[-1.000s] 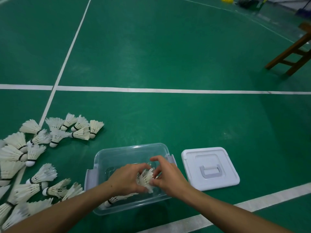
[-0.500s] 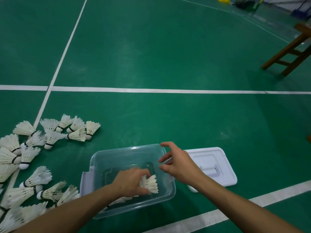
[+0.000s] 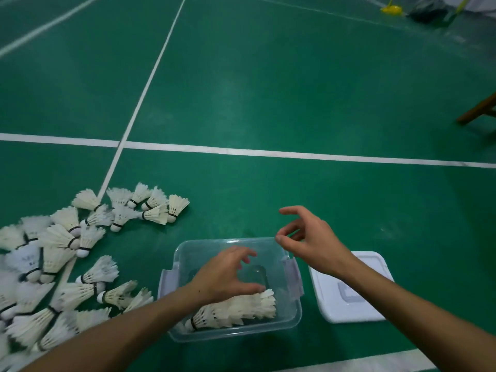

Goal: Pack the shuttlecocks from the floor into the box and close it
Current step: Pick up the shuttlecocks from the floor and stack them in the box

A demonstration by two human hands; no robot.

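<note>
A clear plastic box point(image 3: 292, 315) sits open on the green floor. Inside it lies a nested stack of white shuttlecocks point(image 3: 236, 310) along the near wall. My left hand point(image 3: 225, 275) hovers over the box with its fingers spread and loose, thumb just above the stack's feather end, holding nothing. My right hand point(image 3: 308, 237) floats above the box's far right corner, fingers relaxed and empty. The white lid point(image 3: 359, 310) lies flat on the floor right of the box, partly under my right forearm. Several loose shuttlecocks point(image 3: 67, 253) are scattered on the floor to the left.
White court lines point(image 3: 268, 153) cross the green floor. A wooden leg of a piece of furniture point(image 3: 477, 110) shows at the right edge. A yellow object point(image 3: 391, 9) and a dark bag point(image 3: 428, 12) lie at the far top right.
My left hand has let go of the stack, which now lies in the box, and lifted off it. My right hand rose away from the box toward its far right corner.
</note>
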